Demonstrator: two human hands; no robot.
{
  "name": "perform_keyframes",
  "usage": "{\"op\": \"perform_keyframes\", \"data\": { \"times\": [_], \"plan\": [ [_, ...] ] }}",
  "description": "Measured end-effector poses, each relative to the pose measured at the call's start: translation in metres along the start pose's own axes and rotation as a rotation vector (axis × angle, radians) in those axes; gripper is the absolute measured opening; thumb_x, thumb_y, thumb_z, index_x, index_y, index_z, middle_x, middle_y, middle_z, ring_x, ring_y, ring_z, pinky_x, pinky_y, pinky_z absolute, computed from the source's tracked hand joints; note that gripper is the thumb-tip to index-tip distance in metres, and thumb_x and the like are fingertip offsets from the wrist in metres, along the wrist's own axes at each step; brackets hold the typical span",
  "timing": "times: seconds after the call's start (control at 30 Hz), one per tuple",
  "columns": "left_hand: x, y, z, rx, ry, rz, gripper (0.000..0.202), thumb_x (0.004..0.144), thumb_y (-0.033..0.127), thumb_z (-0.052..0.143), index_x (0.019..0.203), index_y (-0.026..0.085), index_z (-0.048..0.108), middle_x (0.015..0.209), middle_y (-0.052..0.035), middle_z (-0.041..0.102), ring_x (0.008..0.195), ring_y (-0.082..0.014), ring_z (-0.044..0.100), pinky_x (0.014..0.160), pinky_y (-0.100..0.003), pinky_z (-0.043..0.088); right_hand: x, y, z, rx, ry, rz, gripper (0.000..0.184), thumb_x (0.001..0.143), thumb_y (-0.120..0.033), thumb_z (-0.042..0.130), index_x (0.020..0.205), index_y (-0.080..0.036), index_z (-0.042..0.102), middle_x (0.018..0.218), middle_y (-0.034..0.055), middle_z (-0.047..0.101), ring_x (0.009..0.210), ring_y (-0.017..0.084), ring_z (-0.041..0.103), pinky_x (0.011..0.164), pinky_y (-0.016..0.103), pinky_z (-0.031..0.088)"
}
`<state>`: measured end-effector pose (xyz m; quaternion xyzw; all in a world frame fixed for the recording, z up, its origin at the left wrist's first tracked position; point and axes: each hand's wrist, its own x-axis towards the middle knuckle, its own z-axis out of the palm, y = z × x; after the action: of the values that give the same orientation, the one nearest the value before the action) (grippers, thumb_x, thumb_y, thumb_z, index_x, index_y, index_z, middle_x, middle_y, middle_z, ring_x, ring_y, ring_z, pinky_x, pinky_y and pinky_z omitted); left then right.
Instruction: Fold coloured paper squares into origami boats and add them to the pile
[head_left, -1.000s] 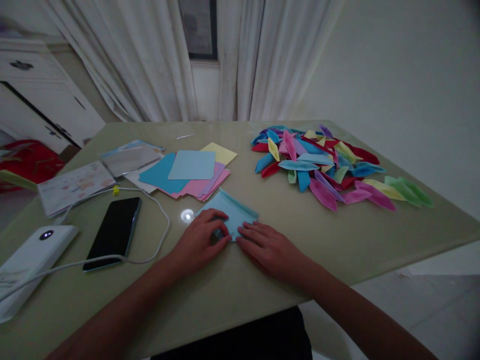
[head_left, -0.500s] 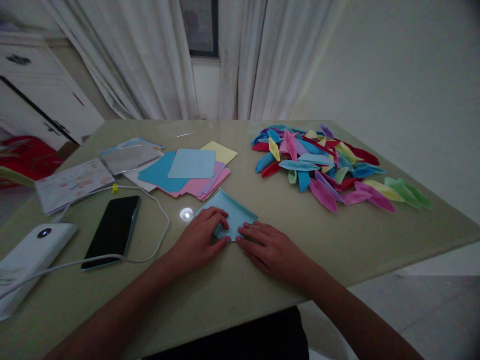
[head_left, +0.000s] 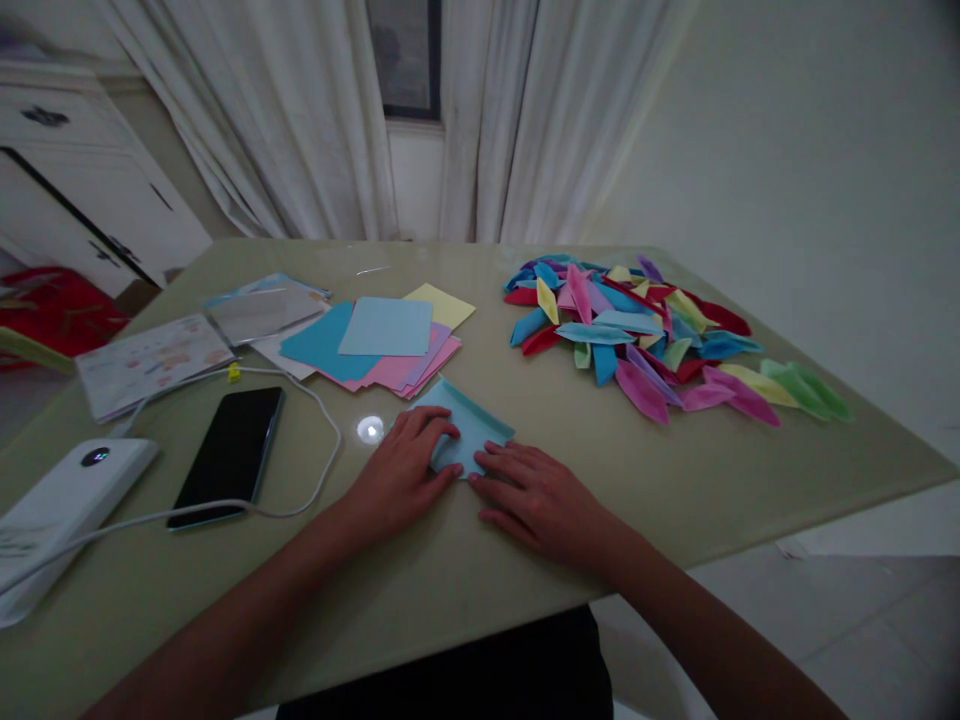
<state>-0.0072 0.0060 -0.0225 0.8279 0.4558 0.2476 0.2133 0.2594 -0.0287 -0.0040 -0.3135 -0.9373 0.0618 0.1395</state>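
Note:
A light blue sheet of paper lies on the table in front of me, with a narrow fold standing along its far right edge. My left hand curls over the sheet's left side, fingers bent and thumb at the near edge, gripping it against the tabletop. On the near right edge, the fingertips of my right hand touch the paper; its fingers are stretched out and lie nearly flat. Both hands cover part of the sheet's lower edges.
Loose coloured sheets lie beyond my left hand. A pile of folded paper pieces spreads at the right. Leftward are a phone, a white power bank, a white cable and printed plastic packets.
The fingers of both hands have shifted only slightly on the light blue sheet, which stays in place. The whole view has moved a little.

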Motion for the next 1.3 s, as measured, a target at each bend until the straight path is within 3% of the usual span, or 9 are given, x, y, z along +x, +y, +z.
{"op": "perform_keyframes", "data": {
  "times": [0.2, 0.37, 0.5, 0.6, 0.7, 0.87, 1.0, 1.07, 1.3],
  "plan": [
    [-0.006, -0.018, -0.019, 0.041, -0.097, 0.033, 0.040, 0.101, 0.035, 0.066, 0.140, 0.026, 0.063, 0.158, -0.0136, 0.057, 0.144, -0.0344, 0.052, 0.121, -0.059, 0.042, -0.005, 0.010, 0.002, 0.059, 0.036, 0.008, 0.035, 0.110, -0.038, 0.061, 0.134, -0.016, 0.073, 0.147, 0.0155, 0.072, 0.140, 0.029, 0.067, 0.120, 0.050, 0.053],
    [-0.008, -0.009, -0.025, 0.227, -0.104, 0.081, 0.045, 0.099, 0.045, 0.070, 0.142, 0.033, 0.068, 0.142, -0.0129, 0.065, 0.129, -0.0382, 0.060, 0.113, -0.065, 0.043, 0.007, 0.039, -0.008, -0.040, -0.008, 0.088, 0.032, 0.108, -0.040, 0.064, 0.126, -0.016, 0.074, 0.144, 0.0192, 0.073, 0.140, 0.035, 0.065, 0.113, 0.055, 0.056],
    [-0.008, 0.005, -0.022, 0.221, -0.152, 0.184, 0.048, 0.095, 0.027, 0.068, 0.143, 0.027, 0.066, 0.133, -0.0131, 0.068, 0.122, -0.0361, 0.062, 0.107, -0.057, 0.049, 0.036, 0.064, -0.018, -0.174, -0.080, 0.146, 0.027, 0.110, -0.033, 0.060, 0.113, -0.012, 0.077, 0.138, 0.0219, 0.074, 0.130, 0.036, 0.070, 0.110, 0.056, 0.056],
    [-0.008, 0.010, -0.020, 0.195, -0.145, 0.180, 0.036, 0.097, 0.019, 0.060, 0.132, 0.022, 0.068, 0.131, -0.0130, 0.071, 0.119, -0.0336, 0.065, 0.104, -0.053, 0.053, 0.058, 0.072, -0.016, -0.243, -0.108, 0.197, 0.027, 0.107, -0.031, 0.065, 0.119, -0.009, 0.075, 0.136, 0.0240, 0.074, 0.125, 0.038, 0.070, 0.108, 0.056, 0.056],
    [-0.008, 0.007, -0.018, 0.193, -0.116, 0.159, 0.026, 0.105, 0.028, 0.058, 0.128, 0.023, 0.069, 0.133, -0.0118, 0.073, 0.121, -0.0325, 0.067, 0.103, -0.053, 0.053, 0.065, 0.074, -0.006, -0.252, -0.052, 0.203, 0.029, 0.107, -0.028, 0.064, 0.124, -0.008, 0.074, 0.137, 0.0239, 0.073, 0.126, 0.037, 0.068, 0.108, 0.055, 0.056],
    [-0.007, 0.000, -0.017, 0.217, -0.097, 0.142, 0.023, 0.104, 0.038, 0.068, 0.124, 0.029, 0.073, 0.136, -0.0091, 0.074, 0.121, -0.0326, 0.068, 0.102, -0.052, 0.051, 0.051, 0.069, 0.003, -0.179, 0.080, 0.087, 0.026, 0.109, -0.025, 0.059, 0.128, -0.015, 0.074, 0.137, 0.0197, 0.073, 0.124, 0.032, 0.068, 0.106, 0.051, 0.056],
    [-0.006, 0.001, -0.012, 0.213, -0.069, 0.126, 0.021, 0.105, 0.038, 0.067, 0.122, 0.027, 0.072, 0.134, -0.0081, 0.075, 0.119, -0.0315, 0.068, 0.099, -0.050, 0.050, 0.046, 0.057, 0.000, 0.018, 0.025, -0.119, 0.039, 0.106, -0.049, 0.066, 0.127, -0.017, 0.073, 0.128, 0.0152, 0.075, 0.117, 0.028, 0.069, 0.103, 0.045, 0.057],
    [-0.005, 0.000, -0.009, 0.215, -0.039, 0.126, 0.019, 0.106, 0.038, 0.065, 0.119, 0.027, 0.072, 0.133, -0.0074, 0.076, 0.118, -0.0306, 0.069, 0.098, -0.049, 0.050, 0.048, 0.051, 0.001, 0.051, 0.001, -0.165, 0.043, 0.104, -0.053, 0.067, 0.126, -0.017, 0.072, 0.124, 0.0141, 0.076, 0.114, 0.028, 0.069, 0.102, 0.044, 0.057],
    [-0.003, -0.009, -0.002, 0.236, 0.013, 0.162, 0.020, 0.110, 0.030, 0.059, 0.114, 0.026, 0.078, 0.128, -0.0058, 0.080, 0.115, -0.0300, 0.071, 0.095, -0.047, 0.051, 0.056, 0.044, 0.010, 0.048, 0.042, -0.139, 0.025, 0.111, -0.037, 0.058, 0.105, -0.019, 0.074, 0.111, 0.0117, 0.076, 0.101, 0.023, 0.068, 0.094, 0.037, 0.054]
  ]
}}
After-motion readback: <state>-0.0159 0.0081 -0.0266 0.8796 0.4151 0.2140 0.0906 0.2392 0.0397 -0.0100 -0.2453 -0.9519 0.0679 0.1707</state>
